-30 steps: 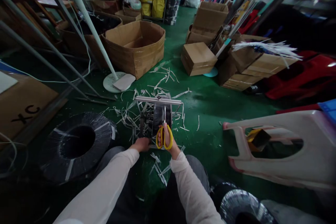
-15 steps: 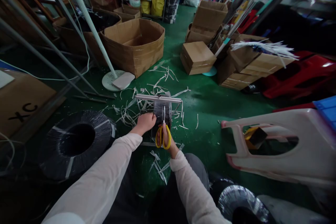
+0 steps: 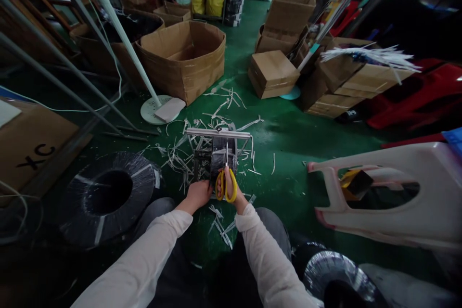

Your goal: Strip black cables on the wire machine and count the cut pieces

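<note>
Scissors: yellow-handled scissors [image 3: 226, 188] are held upright in front of the person, the long axis running forward, with the blades pointing away and appearing closed together.
Right hand: the right hand [image 3: 234, 196] is raised from a bent arm, and its grip is clamped on the scissors' loops.
Left hand: the left hand [image 3: 197, 196] is curled at the lower left of the frame, its grip closed; whether anything is clamped in it cannot be told.
Coil: a black strap coil [image 3: 224, 156] is stood in a metal frame [image 3: 216, 133], directly behind the blades, on the green floor [image 3: 288, 154].
Scraps: white plastic strips [image 3: 221, 231] are strewn around the frame and before the hands.
Left of frame: a black wrapped coil [image 3: 106, 197] lies flat just beside the left hand.
Right of frame: a white plastic stool [image 3: 382, 221] lies on its side, well apart.
Ahead: an open cardboard box [image 3: 182, 62] is stood beyond the strips.
</note>
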A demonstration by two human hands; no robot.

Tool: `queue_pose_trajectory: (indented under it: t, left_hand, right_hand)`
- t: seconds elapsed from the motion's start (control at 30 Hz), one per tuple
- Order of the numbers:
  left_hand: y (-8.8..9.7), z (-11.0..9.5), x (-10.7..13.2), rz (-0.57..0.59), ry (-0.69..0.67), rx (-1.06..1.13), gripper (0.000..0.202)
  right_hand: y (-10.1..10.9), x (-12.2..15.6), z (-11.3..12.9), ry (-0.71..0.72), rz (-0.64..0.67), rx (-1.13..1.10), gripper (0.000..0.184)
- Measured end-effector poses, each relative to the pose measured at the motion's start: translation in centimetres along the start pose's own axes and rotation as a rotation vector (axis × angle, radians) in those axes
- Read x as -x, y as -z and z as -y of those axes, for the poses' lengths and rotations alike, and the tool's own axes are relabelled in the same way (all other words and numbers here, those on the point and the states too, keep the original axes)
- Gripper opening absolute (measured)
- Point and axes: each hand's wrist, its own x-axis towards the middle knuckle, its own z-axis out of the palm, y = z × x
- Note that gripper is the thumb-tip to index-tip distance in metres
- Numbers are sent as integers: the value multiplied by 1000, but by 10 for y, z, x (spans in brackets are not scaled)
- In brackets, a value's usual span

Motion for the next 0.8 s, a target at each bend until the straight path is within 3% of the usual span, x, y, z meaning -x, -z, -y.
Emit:
queue_pose_trajectory:
  t: [0.2, 0.33, 0.43, 0.53, 0.63, 0.8]
  left_hand:
    - [-6, 4, 2, 71, 5, 17, 32]
    - [24, 15, -15, 77, -16, 52, 36]
    - [55, 16, -41, -38, -6, 72, 50]
    - [74, 6, -63, -134, 18, 55, 55]
    - [77, -3, -68, -163, 27, 27, 51]
    - [62, -3, -45, -151, 5, -7, 49]
  right_hand:
    - [-1, -4, -8, 24, -90, 99, 59]
    - [-1, -7, -12, 8, -112, 105, 58]
    - [2, -3, -13, 24, -13, 56, 60]
    - [3, 1, -11, -4, 59, 25, 61]
    - [4, 0, -6, -16, 62, 23, 61]
    - [2, -9, 3, -14, 37, 39, 59]
